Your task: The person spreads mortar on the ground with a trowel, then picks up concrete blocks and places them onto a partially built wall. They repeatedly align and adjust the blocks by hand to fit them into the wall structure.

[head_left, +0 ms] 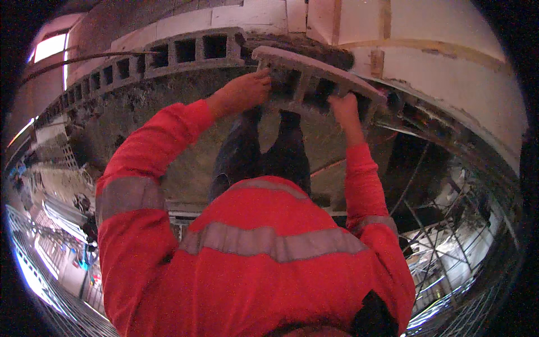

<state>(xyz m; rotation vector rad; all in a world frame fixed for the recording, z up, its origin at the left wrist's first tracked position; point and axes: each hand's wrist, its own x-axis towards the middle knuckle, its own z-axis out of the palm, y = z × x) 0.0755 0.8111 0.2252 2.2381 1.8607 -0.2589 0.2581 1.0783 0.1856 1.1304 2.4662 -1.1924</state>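
A grey hollow concrete block (pixel 303 84) spans the space between my two hands, tilted so that its right end sits lower. Its open cavities face me, and a pale solid face runs along the top. My left hand (pixel 247 90) is closed on the block's left end. At the right part of the block, my right hand (pixel 345 109) has its fingers hooked into a cavity. Just left of the held block, a row of similar hollow blocks (pixel 224 63) curves away along the wall. Whether the held block touches anything beneath it, I cannot tell.
Pale wall panels (pixel 432 67) with wooden strips rise behind the blocks. A thin dark rod (pixel 90 56) crosses the block row at the left. Metal scaffolding (pixel 443 224) stands at lower right, and mesh railing (pixel 39 269) at lower left. My legs (pixel 286 149) are below the block.
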